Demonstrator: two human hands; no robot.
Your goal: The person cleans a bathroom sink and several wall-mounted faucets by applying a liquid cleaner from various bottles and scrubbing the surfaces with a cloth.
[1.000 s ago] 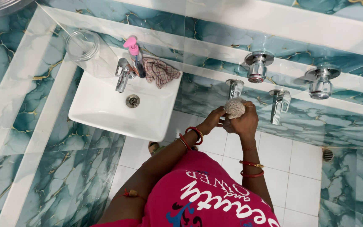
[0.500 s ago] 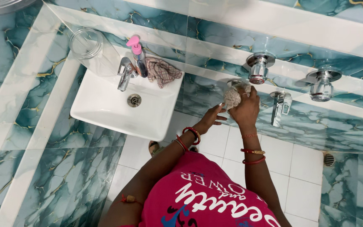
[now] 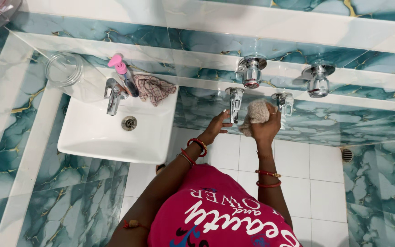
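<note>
Right hand [image 3: 267, 128] fist-clamped round a beige scrubber [image 3: 257, 112], held between two chrome wall taps [image 3: 235, 101]; left hand [image 3: 216, 124] spread, fingertips at the left tap. Risks, judged: wet scrubber slipping from the grip, knuckles knocking the right tap [image 3: 284, 103]

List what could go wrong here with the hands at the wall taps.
The left hand rests its fingers on the lever tap; if the tap opens, water could splash onto the white floor tiles, perhaps leaving them slippery. The right hand holds a beige scrubber close to the second tap; a rub could knock the knuckles against that metal. The pink top might also get wet.
</note>
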